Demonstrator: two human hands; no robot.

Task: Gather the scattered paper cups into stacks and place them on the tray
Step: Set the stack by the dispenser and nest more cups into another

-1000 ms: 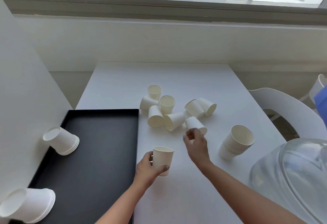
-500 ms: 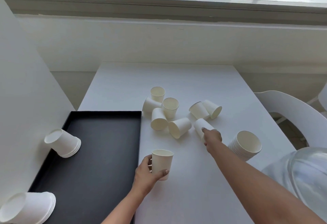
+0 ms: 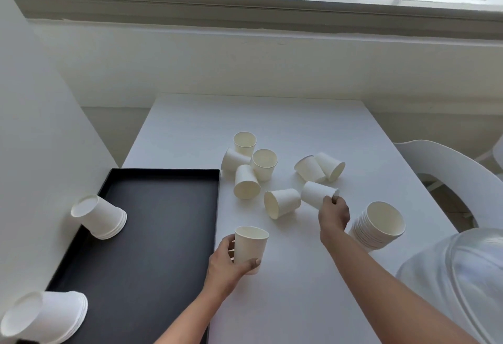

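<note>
The right hand (image 3: pixel 333 214) has reached further out since a moment ago — fingers now closed on a tipped paper cup (image 3: pixel 317 194) on the counter (image 3: pixel 285 115); left hand (image 3: pixel 226 260) still grips an upright cup (image 3: pixel 249 247) beside the black tray (image 3: pixel 152 235).

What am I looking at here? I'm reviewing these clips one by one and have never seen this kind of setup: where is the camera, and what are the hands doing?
There is no robot. A person wears a wide-angle camera on the head, looking forward and down, so both arms reach in from the bottom.

The left hand holds an upright paper cup just above the white table. The right hand grips a tipped cup at the edge of a scattered pile of loose cups, some upright, some on their sides.

A tall stack of nested cups stands to the right. On the left lies a black tray with two stacks on their sides: one at its far left edge, one at its near corner.

A clear rounded container and a white chair sit at right, and a window runs along the top.
</note>
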